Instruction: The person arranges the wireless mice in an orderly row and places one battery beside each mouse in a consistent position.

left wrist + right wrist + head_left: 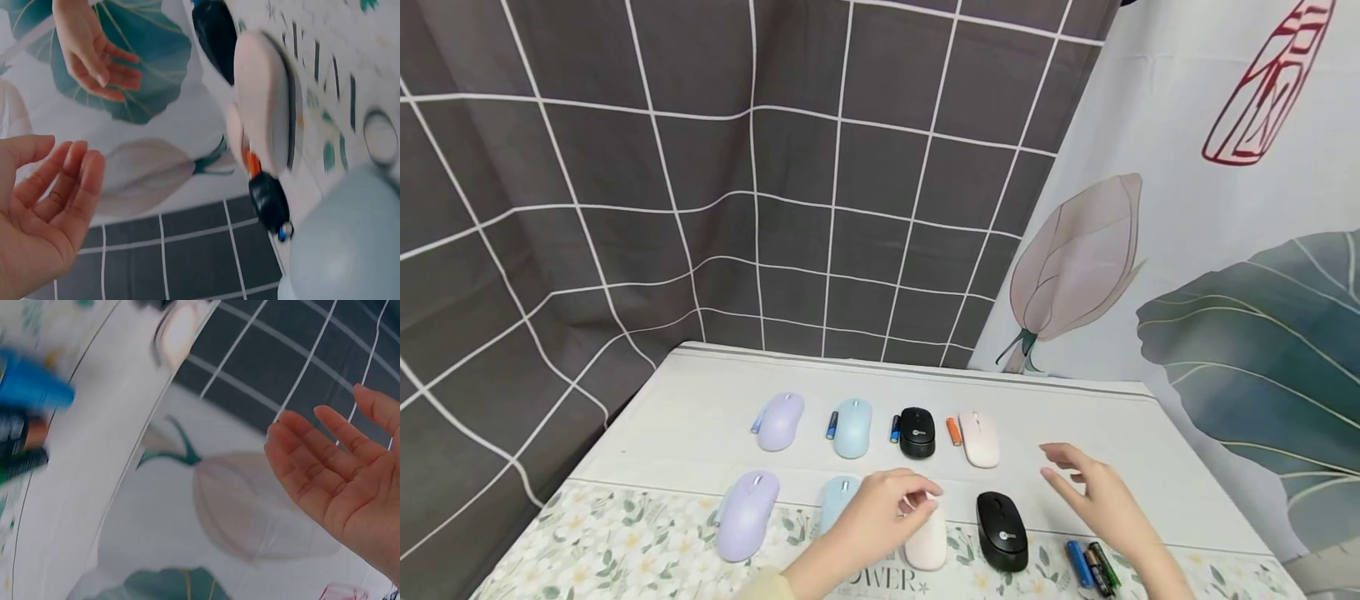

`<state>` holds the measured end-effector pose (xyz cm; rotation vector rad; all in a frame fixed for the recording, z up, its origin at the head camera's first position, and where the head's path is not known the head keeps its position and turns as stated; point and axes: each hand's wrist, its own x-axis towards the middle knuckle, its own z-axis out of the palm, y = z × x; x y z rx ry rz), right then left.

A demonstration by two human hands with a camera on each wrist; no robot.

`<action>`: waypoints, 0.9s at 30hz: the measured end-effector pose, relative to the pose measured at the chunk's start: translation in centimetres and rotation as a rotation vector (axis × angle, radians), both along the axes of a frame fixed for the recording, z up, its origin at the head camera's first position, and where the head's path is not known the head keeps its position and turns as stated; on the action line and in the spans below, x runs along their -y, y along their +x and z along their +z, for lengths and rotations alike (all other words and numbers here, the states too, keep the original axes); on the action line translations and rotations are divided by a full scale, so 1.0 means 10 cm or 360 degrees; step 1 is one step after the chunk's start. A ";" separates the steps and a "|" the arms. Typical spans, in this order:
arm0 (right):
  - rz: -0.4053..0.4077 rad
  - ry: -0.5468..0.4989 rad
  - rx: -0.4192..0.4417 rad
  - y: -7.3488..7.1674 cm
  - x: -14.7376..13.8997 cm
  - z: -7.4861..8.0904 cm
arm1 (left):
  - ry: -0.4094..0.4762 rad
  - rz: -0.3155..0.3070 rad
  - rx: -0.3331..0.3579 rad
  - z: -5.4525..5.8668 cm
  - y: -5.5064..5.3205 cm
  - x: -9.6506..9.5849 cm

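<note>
My left hand [883,508] hovers over the near row, partly hiding a light blue mouse [837,500] and a pale pink mouse [927,543]. In the left wrist view its fingers [75,194] curl loosely with nothing between them. Farther right, my right hand [1105,502] is held in the air, its fingers [331,440] loosely extended and holding nothing. A black mouse [1002,533] lies between the two hands. Below the right hand, blue, black and green batteries [1081,565] lie side by side.
A lilac mouse [748,517] lies at the near left. Behind stand a lilac mouse [781,422], a light blue mouse [853,428], a black mouse [917,433] and a pink mouse [980,439]. Batteries lie beside them, one orange [953,431]. A gridded curtain [790,167] hangs behind the table.
</note>
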<state>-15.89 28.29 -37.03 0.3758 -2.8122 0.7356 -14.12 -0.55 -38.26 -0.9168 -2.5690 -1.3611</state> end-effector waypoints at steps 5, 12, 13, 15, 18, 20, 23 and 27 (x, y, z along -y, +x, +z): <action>-0.0034 0.0045 -0.0106 -0.04 -0.27 0.03 | -0.0091 -0.0141 -0.0180 -0.05 -0.01 -0.23; -0.0051 0.0023 -0.0201 -0.22 -0.57 0.00 | -0.0280 0.0090 -0.0488 -0.06 -0.20 -0.46; -0.0063 0.0024 -0.0230 -0.25 -0.61 -0.01 | -0.0314 0.0113 -0.0500 -0.05 -0.23 -0.49; -0.0091 0.0026 -0.0270 -0.29 -0.68 -0.04 | -0.0399 0.0114 -0.0519 -0.04 -0.29 -0.57; -0.0133 0.0018 -0.0288 -0.31 -0.78 -0.09 | -0.0559 0.0012 -0.0547 -0.05 -0.33 -0.72; -0.0163 0.0015 -0.0290 -0.32 -0.85 -0.12 | -0.0669 -0.0094 -0.0587 -0.07 -0.33 -0.83; -0.0201 0.0000 -0.0297 -0.34 -0.94 -0.18 | -0.0791 -0.0215 -0.0684 -0.11 -0.32 -1.02; -0.0288 -0.0024 -0.0340 -0.36 -1.08 -0.27 | -0.0825 -0.0267 -0.0830 -0.15 -0.32 -1.27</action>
